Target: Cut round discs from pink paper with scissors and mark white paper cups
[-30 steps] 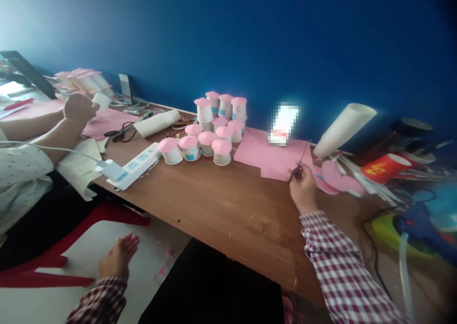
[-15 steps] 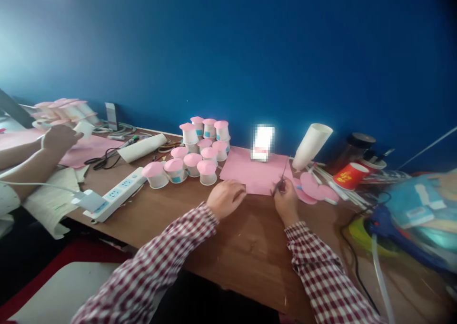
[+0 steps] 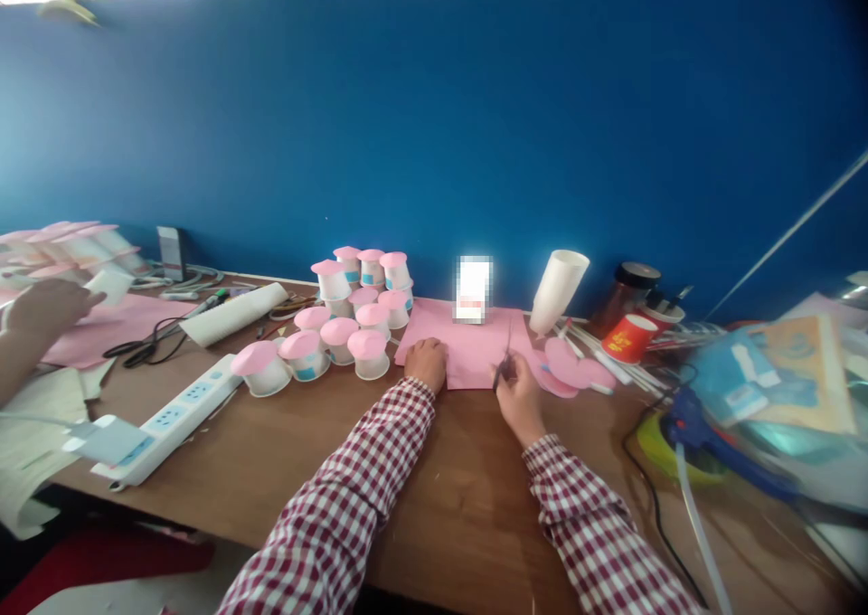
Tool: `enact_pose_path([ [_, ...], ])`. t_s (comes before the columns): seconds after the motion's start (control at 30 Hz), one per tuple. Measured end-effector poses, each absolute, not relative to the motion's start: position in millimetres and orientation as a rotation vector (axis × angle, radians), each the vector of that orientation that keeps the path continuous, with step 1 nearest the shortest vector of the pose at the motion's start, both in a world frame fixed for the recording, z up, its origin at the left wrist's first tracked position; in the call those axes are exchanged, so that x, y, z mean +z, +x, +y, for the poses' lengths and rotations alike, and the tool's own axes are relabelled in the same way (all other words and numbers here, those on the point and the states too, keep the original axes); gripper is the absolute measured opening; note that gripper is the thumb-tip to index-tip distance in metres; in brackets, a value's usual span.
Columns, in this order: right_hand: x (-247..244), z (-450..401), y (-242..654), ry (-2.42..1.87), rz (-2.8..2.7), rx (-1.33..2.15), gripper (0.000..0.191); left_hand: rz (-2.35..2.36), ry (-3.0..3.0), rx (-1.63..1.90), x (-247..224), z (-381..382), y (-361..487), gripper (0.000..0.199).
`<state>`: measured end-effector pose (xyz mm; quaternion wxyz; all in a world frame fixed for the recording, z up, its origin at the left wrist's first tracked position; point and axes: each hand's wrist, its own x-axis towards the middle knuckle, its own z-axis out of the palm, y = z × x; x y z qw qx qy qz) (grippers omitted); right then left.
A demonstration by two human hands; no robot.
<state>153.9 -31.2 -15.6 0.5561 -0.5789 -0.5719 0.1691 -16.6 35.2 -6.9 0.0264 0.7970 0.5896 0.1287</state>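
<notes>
My left hand (image 3: 427, 364) rests on the left part of a pink paper sheet (image 3: 467, 348), its fingers bent down; whether they grip the edge I cannot make out. In my right hand (image 3: 519, 393) is a pair of dark-handled scissors (image 3: 503, 370), blades pointing away over the sheet's right side. Beyond the sheet stands a blurred bright phone (image 3: 473, 289). Pink round paper pieces (image 3: 566, 364) lie just right of the sheet. Several paper cups with pink tops (image 3: 367, 348) stand to the left, some stacked.
A power strip (image 3: 169, 421) lies left, near a white roll (image 3: 235, 314). At far left, a person's hand (image 3: 54, 312) holds a white piece. To the right are a white paper tube (image 3: 557, 289), a red cup (image 3: 629, 337), white sticks and a blue glue gun (image 3: 725, 448).
My left hand has moved forward onto the pink sheet. My right hand still holds the scissors, now over the sheet's front right edge. The head view has shifted.
</notes>
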Motion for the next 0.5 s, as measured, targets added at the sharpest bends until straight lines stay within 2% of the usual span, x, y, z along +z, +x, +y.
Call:
enact_pose_path([
  [0.5,-10.7,-33.7,156.2,-1.417,-1.349,0.354,0.046,1.766,2.371,0.578,-8.9,35.4,-23.6,0.019],
])
